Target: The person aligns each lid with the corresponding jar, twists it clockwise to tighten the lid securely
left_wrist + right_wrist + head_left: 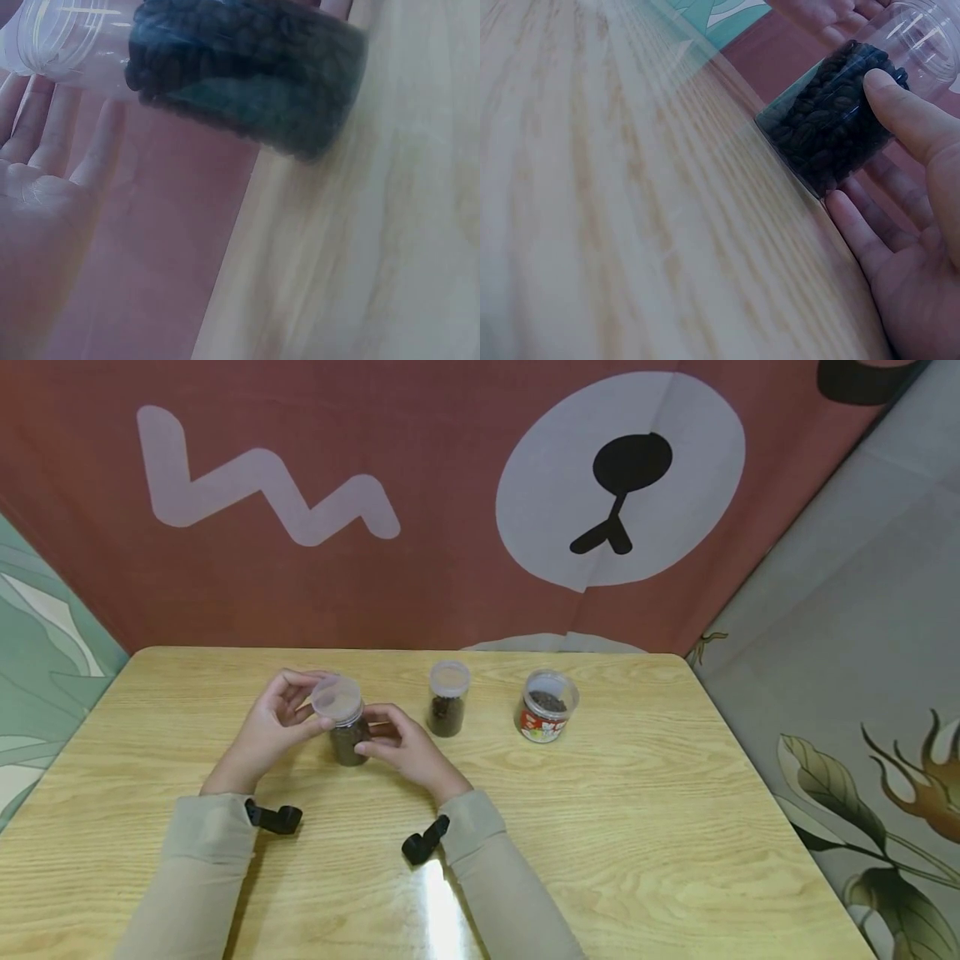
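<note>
A clear plastic jar (348,745), partly filled with coffee beans, stands upright on the table between both hands. My left hand (279,717) holds its translucent lid (337,697), thumb at the near side and fingers at the far side. Lower down, my right hand (408,750) grips the jar's body from the right. In the right wrist view, the thumb of that hand (926,277) presses on the wall over the dark beans (832,112). The left wrist view shows the jar (247,71) close up, sideways in the picture.
To the right of the hands stands a second lidded jar (447,702) of dark contents. Farther right is a wider clear tub (546,708) with a red label and dark grains inside. A red printed cloth (435,568) hangs behind the wooden table's (637,827) back edge.
</note>
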The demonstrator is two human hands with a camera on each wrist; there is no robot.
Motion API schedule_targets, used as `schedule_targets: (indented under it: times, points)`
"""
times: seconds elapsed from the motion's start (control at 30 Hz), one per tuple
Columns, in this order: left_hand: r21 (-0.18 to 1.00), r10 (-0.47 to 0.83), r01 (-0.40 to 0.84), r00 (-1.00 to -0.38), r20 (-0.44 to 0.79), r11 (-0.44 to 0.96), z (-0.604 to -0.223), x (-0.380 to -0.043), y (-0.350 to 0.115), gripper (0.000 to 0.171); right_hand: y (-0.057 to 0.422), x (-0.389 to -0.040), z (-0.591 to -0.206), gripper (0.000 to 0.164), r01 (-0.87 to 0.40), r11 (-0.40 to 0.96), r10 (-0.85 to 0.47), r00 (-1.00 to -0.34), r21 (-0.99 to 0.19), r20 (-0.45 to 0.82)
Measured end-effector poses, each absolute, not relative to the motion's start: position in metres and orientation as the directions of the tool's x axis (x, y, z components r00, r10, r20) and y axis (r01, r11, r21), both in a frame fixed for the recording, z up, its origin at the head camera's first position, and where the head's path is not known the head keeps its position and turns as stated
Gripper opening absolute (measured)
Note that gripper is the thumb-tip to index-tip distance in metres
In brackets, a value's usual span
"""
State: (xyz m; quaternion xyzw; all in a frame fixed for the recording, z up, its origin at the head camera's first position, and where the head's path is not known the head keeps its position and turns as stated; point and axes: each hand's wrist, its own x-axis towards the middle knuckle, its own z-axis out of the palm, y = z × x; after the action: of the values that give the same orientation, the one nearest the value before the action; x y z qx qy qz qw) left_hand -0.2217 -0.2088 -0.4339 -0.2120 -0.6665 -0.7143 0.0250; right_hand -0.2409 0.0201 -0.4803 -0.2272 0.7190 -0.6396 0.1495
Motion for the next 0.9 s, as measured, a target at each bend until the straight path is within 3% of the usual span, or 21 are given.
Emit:
schedule_targets:
  times: [0.9]
  points:
    - [0.95,0.301,0.294,-0.901,0.312,-0.104,-0.4433,-0.2246,-0.2112,0.049,0.0185,-0.2429,-0.4806,0.052,-0.126,0.094,-0.523,-0.85,-0.988,0.058]
